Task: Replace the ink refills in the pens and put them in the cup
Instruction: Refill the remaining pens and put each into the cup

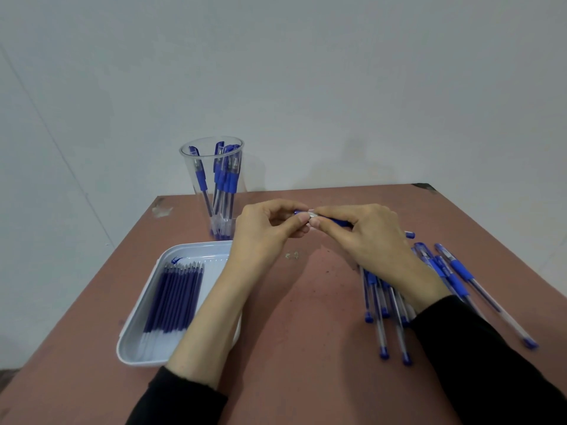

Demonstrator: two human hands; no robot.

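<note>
Above the middle of the table, my left hand [270, 223] and my right hand [365, 233] meet fingertip to fingertip on one blue pen [336, 222]. Both pinch it; most of the pen is hidden by the fingers. A clear plastic cup [211, 167] stands at the table's far left and holds several blue pens. A white tray [135, 342] at the near left carries a row of several blue ink refills [175, 299]. A loose heap of several blue pens [454, 277] lies on the table to the right, partly under my right wrist.
The table top [306, 317] is reddish brown, with small crumbs of debris [292, 255] near its middle. A grey wall rises behind the far edge. The left table edge runs close to the tray.
</note>
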